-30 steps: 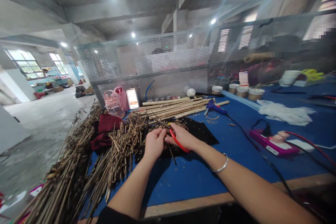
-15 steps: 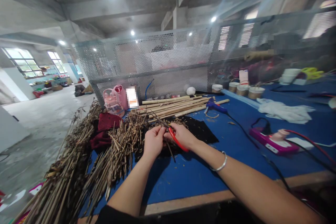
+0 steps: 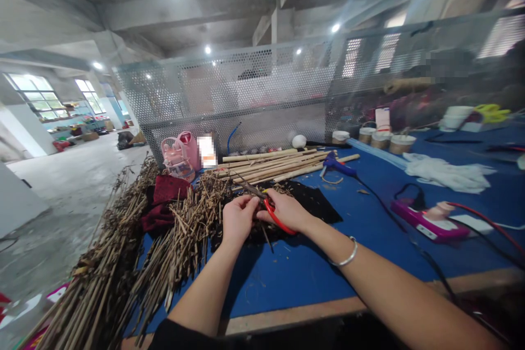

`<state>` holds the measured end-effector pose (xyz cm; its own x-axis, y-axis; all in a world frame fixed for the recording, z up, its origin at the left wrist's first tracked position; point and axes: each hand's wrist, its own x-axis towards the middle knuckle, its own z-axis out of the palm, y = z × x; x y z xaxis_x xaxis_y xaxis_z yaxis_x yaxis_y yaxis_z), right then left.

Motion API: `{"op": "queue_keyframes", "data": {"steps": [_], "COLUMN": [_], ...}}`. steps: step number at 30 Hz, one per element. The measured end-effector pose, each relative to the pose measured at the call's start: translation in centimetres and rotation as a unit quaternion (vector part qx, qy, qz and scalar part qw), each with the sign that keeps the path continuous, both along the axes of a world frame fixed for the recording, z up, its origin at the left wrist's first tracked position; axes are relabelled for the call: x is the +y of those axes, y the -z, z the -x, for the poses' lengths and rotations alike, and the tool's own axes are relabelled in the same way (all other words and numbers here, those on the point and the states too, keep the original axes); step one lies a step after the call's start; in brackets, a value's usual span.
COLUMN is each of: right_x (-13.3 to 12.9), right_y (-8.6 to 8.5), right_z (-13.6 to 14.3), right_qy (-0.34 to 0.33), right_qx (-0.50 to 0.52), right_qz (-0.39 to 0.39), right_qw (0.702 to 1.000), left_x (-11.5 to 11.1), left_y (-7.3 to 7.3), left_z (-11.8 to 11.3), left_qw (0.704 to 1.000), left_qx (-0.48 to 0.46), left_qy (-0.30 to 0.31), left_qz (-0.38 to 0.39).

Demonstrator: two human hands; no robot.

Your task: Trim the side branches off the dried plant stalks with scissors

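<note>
Over the blue table, my right hand is closed round a pair of red-handled scissors, whose blades point up and to the left. Beside it my left hand pinches a thin dried stem; its lower end sticks out between the two hands, and the pinch itself is partly hidden. A heap of cut dried stalks lies just left of my left hand. Under both hands is a black cloth scattered with brown plant bits.
A larger bundle of dried stalks hangs over the table's left edge. Pale sticks lie behind my hands. To the right are a blue glue gun, a purple power strip with cables, and white gloves. A perforated metal screen stands behind.
Both hands stay almost in the same place, with the scissors shifted very slightly. The view has moved a little; nothing has been let go or newly taken up.
</note>
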<state>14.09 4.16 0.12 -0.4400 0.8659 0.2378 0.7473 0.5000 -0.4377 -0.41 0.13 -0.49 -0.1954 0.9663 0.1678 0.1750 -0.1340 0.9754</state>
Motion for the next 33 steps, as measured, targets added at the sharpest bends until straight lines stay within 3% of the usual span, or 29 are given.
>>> {"op": "queue_keyframes", "data": {"steps": [6, 15, 25, 29, 33], "right_x": [-0.3, 0.1, 0.9, 0.8, 0.4], "right_y": [0.2, 0.5, 0.6, 0.5, 0.4], "right_z": [0.3, 0.1, -0.1, -0.3, -0.4], "right_qy": [0.002, 0.01, -0.053, -0.039, -0.073], "right_qx": [0.013, 0.047, 0.113, 0.076, 0.066], "right_qz": [-0.016, 0.03, 0.076, 0.063, 0.093], "right_qw": [1.0, 0.998, 0.989, 0.994, 0.991], "left_x": [0.0, 0.3, -0.2, -0.1, 0.0], "left_y": [0.0, 0.0, -0.8, -0.5, -0.3], "left_z": [0.1, 0.3, -0.1, -0.1, -0.4], "left_qw": [0.998, 0.998, 0.999, 0.999, 0.998], "left_qx": [0.057, 0.038, -0.022, -0.041, -0.051], "left_qy": [-0.028, -0.041, -0.01, 0.009, 0.031], "left_qz": [-0.026, -0.007, 0.032, 0.029, 0.035]}}
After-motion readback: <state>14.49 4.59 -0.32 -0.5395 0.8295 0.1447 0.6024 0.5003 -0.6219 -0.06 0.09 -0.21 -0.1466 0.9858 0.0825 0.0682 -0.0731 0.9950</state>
